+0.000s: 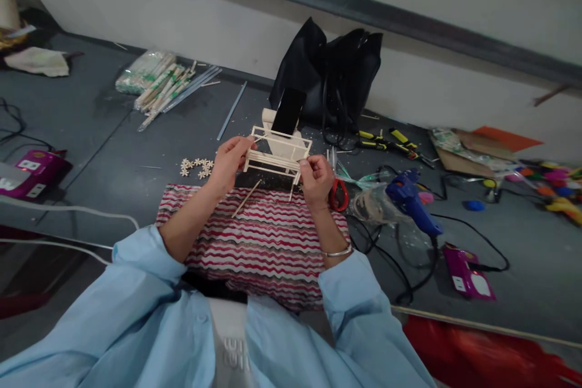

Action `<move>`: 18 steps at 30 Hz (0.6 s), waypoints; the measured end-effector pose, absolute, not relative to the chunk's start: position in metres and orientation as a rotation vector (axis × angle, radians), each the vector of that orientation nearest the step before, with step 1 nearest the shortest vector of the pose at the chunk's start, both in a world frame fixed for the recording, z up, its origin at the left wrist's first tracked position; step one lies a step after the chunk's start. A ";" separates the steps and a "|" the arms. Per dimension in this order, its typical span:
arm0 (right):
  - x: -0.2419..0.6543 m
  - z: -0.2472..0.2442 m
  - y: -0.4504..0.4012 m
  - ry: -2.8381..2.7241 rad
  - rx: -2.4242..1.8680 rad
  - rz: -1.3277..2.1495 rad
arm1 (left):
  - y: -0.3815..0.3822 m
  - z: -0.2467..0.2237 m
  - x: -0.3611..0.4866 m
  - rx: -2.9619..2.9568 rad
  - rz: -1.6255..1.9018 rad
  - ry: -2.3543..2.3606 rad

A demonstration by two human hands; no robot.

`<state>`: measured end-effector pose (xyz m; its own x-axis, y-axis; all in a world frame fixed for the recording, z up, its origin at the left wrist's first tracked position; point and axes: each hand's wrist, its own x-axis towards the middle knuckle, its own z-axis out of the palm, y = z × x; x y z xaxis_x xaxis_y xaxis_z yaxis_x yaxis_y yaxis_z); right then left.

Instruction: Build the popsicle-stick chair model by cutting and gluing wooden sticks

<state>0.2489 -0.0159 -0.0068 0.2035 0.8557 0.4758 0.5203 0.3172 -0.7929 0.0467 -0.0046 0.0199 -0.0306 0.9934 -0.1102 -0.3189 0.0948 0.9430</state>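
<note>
A small frame of pale wooden sticks (275, 162) is held up between my hands, over the far edge of a red and white striped cloth (268, 242). My left hand (231, 160) pinches its left end. At its right end, my right hand (317, 179) grips it with thumb and fingers. Just behind the frame a black phone (289, 111) leans on a pale wooden piece. One loose stick (246, 199) lies on the cloth, and small wooden flower shapes (196, 167) are left of my left hand.
Behind stands a black bag (330, 70). To the right are red-handled scissors (339, 194), a blue glue gun (413, 201) with cables, yellow-black pliers (386, 140) and a purple box (467, 271). Bundled sticks (166, 88) lie at the back left.
</note>
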 end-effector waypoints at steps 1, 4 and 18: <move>0.249 -0.007 -0.016 -1.461 -1.344 0.375 | -0.005 0.021 0.047 0.874 1.307 1.062; 0.249 -0.006 -0.016 -1.480 -1.351 0.373 | -0.007 0.023 0.049 0.892 1.336 1.108; 0.249 -0.001 -0.017 -1.526 -1.331 0.293 | -0.006 0.023 0.048 0.891 1.328 1.089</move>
